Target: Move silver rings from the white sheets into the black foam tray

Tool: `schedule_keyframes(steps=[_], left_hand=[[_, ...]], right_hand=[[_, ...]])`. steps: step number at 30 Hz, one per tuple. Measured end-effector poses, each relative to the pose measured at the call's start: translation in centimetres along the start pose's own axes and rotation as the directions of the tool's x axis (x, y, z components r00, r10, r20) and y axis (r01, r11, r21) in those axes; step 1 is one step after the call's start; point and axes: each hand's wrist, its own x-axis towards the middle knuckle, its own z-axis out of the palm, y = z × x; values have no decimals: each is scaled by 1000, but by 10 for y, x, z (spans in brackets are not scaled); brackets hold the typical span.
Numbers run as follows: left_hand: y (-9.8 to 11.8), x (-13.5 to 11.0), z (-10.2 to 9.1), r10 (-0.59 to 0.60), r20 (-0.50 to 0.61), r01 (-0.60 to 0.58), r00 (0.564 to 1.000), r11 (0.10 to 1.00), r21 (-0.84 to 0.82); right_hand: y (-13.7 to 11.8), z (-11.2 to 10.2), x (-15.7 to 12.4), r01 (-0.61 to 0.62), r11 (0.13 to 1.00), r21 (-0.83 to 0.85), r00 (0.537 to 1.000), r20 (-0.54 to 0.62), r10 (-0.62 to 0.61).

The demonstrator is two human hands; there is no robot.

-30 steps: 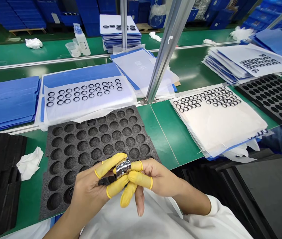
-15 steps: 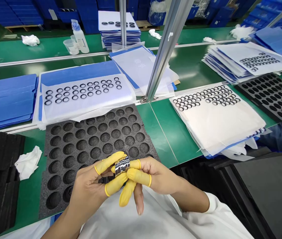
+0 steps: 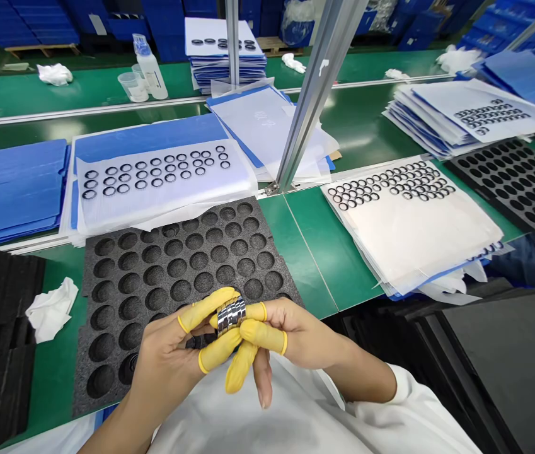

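Observation:
A short stack of shiny metal rings (image 3: 231,315) is held between both hands, its edges catching the light. My left hand (image 3: 177,343) grips the stack from the left, thumb and forefinger in yellow finger cots. From the right, the cot-covered fingertips of my right hand (image 3: 286,331) close on the same rings, while one bare finger hangs below. Beneath the hands lies a black foam tray (image 3: 186,268) with rows of round pockets. A dark ring sits in a back pocket and another beside my left wrist; the hands hide part of the tray.
Sheets bearing black rings lie behind the tray (image 3: 167,202) and to the right (image 3: 437,236). A metal post (image 3: 302,107) rises between them. Crumpled white tissue (image 3: 52,309) and stacked black foam (image 3: 0,340) are at left. A bottle (image 3: 151,69) stands farther back. Another person's sleeve shows at far right.
Both hands keep the same grip on the stack of rings, with almost no movement. The view has shifted very slightly.

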Motion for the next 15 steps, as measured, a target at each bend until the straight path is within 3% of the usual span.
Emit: schedule_keyframes(steps=[10, 15], left_hand=[[4, 2, 4, -91, -19, 88, 996, 989, -118], [2, -3, 2, -71, -27, 70, 997, 997, -29]], right_hand=[[-1, 0, 0, -5, 1000, 3, 1000, 6, 5], [0, 0, 0, -4, 1000, 6, 1000, 10, 4]])
